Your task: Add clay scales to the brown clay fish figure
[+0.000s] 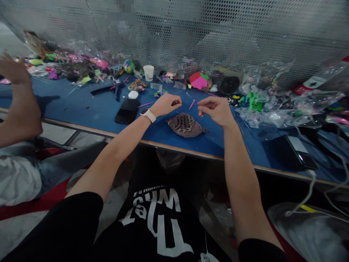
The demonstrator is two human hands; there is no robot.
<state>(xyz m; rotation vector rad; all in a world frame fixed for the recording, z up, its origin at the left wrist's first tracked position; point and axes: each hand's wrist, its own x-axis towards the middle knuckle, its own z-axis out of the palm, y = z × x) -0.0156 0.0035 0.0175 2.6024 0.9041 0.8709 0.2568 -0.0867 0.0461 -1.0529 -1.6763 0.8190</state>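
In the head view, here was the fish-shaped clay piece [192, 132], lying flat on the blue tabletop [103, 112], just on the wearer's side of the gap between the two hands, and neither hand looked to be pressing on it. The left hand [169, 103] hung over its far left side, fingers bent in toward the thumb; whether the tips met, or pinched some tiny scrap, could not be told. Across the gap, the right hand [215, 109] had thumb and forefinger drawn near each other, and again contact between the tips was too fine to call. And look how far the piece had come: the body was shaped, the left end carried curved ridges, and rows of small curled strips ran over the middle. What remained bare was the smoother stretch along the lower edge and toward the right end; whether that counted as unfinished, the picture did not settle. Between the hands, a little beyond the piece, lay a pink pointed stick [192, 104], untouched. Left of the left wrist sat a black phone [127, 110], and beyond that hand stood a paper cup [148, 73].
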